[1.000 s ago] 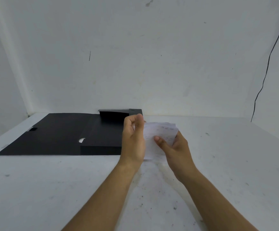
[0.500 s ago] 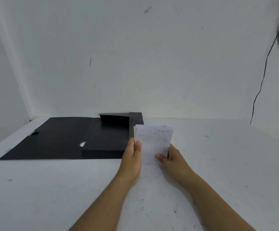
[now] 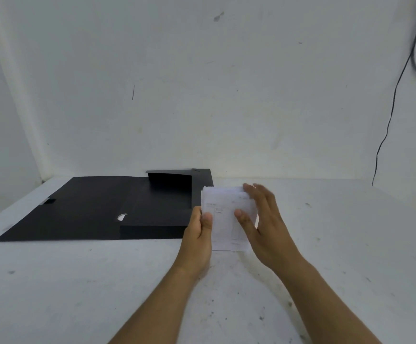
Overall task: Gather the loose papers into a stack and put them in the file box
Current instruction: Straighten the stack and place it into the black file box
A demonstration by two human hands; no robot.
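A small stack of white printed papers (image 3: 223, 219) stands on edge on the white table, just right of the black file box (image 3: 152, 212). My left hand (image 3: 198, 234) grips the stack's left edge, thumb on the front sheet. My right hand (image 3: 261, 219) is at the stack's right side with straight fingers reaching past the top right corner and the thumb touching the front sheet. The box lies open, its lid flap (image 3: 73, 207) spread flat to the left and an inner flap (image 3: 169, 180) standing up at the back.
The white table (image 3: 351, 244) is scuffed and speckled. Bare white walls close off the back and the left. A black cable (image 3: 390, 115) hangs down the wall at the right.
The stack has been turned upright on the table. My left hand slid down to its left edge. My right hand moved from below the stack up along its right side, fingers straightened.
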